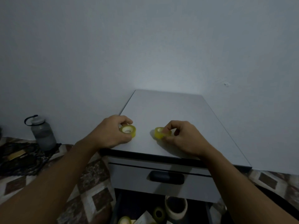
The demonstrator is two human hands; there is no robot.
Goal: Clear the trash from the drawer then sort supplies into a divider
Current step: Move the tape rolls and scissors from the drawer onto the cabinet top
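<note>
A: Fingers [125, 121] of left hand [111, 131]: curled round a yellow translucent ring-shaped tape roll [128, 130]. Right hand [182, 138]: pinching a second, smaller yellow tape roll [161, 133]. Both rolls at the front of the pale grey flat cabinet top [169, 109]; contact with it not confirmable.

B: Failure modes?

A: Probable: rolling off the front lip if released on edge, dropping into the open lower drawer [132, 202] directly beneath. Set down flat, well back from the lip.

B: Surroundings, near to far?

A: Inside the open drawer: further yellow rolls [159, 213], paper scraps [144, 217], a wide cream tape ring [176, 207]; no divider seen. Partly hidden by both forearms [242, 191]. Above: closed white drawer [132, 177], black recessed handle [166, 177]. Left, on patterned tiled floor [90, 183]: grey plastic bottle [42, 135] against the wall [145, 46].
</note>
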